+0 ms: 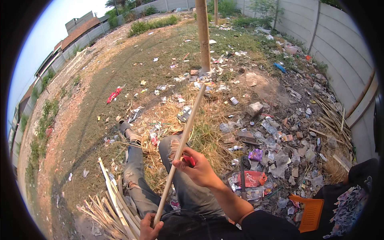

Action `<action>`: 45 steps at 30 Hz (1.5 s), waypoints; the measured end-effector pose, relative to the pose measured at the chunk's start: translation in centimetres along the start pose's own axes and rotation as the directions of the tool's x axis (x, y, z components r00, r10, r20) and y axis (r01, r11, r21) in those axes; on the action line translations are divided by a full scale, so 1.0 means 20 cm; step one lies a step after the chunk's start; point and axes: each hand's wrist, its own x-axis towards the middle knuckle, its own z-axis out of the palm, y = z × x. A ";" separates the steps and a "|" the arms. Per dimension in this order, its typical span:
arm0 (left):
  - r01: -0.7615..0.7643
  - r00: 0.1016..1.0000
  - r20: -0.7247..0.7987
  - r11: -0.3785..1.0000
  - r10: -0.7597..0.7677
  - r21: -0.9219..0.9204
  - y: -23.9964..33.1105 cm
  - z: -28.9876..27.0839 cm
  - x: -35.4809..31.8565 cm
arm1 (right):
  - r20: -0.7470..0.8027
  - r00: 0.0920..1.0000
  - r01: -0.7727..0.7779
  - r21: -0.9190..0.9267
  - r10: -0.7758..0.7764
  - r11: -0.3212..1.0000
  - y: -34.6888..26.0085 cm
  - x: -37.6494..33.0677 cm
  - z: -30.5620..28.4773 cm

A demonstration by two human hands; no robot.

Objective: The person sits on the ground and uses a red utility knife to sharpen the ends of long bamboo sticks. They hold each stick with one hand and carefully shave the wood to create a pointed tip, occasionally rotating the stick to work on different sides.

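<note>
A long pale bamboo strip (185, 130) runs up and to the right from my lap toward the bamboo post. My left hand (149, 227) grips its lower end near the bottom edge of the view. My right hand (199, 169) is closed around a red-handled knife (189, 160) and presses it against the middle of the strip, above my right knee. My legs in torn grey jeans (138, 176) stretch out over the dry grass.
A pile of split bamboo strips (108, 208) lies at my left. An upright bamboo post (203, 36) stands ahead. Litter and rubble (272, 152) cover the ground to the right, before a concrete wall (340, 52). An orange plastic stool (310, 212) sits at lower right.
</note>
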 end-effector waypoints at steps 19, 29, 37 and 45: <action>0.028 0.997 -0.072 0.997 -0.022 0.073 -0.01 -0.01 -0.22 | 0.055 0.995 0.082 -0.049 -0.080 0.995 -0.04 -0.14 0.01; -0.045 0.994 -0.109 0.975 0.021 -0.216 0.14 -0.03 -0.30 | 0.139 0.985 0.112 -0.074 -0.101 0.991 -0.09 -0.12 0.12; -0.102 0.991 -0.113 0.943 0.070 -0.316 0.32 -0.11 -0.26 | 0.248 0.952 0.183 0.013 -0.180 0.983 -0.07 0.03 0.23; -0.025 1.000 -0.012 0.958 0.022 -0.284 0.38 -0.31 0.03 | 0.262 0.960 0.107 -0.034 -0.095 0.994 -0.14 0.32 0.26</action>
